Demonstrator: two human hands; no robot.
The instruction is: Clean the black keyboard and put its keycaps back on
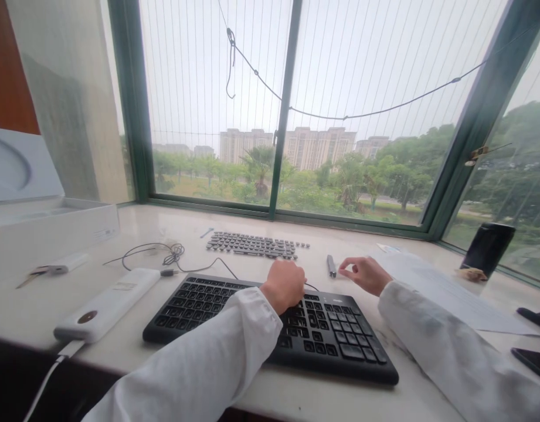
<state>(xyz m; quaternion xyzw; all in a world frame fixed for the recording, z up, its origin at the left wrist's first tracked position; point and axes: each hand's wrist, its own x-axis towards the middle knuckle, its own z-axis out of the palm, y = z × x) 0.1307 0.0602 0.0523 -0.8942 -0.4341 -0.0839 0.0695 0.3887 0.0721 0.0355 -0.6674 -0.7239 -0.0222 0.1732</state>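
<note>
A black computer keyboard lies on the pale stone sill, and my left hand rests on its upper middle keys with the fingers curled down and hidden. My right hand hangs just beyond the keyboard's upper right corner, thumb and forefinger pinched together, with nothing visible between them. Left of that hand stands a small dark grey pen-like tool, apart from my fingers. Farther off lie rows of loose dark keycaps. White sleeves cover both forearms.
A white power bank and a black cable lie left of the keyboard, near keys on a white fob and an open white box. A paper sheet and an upright phone are right. A window fronts the sill.
</note>
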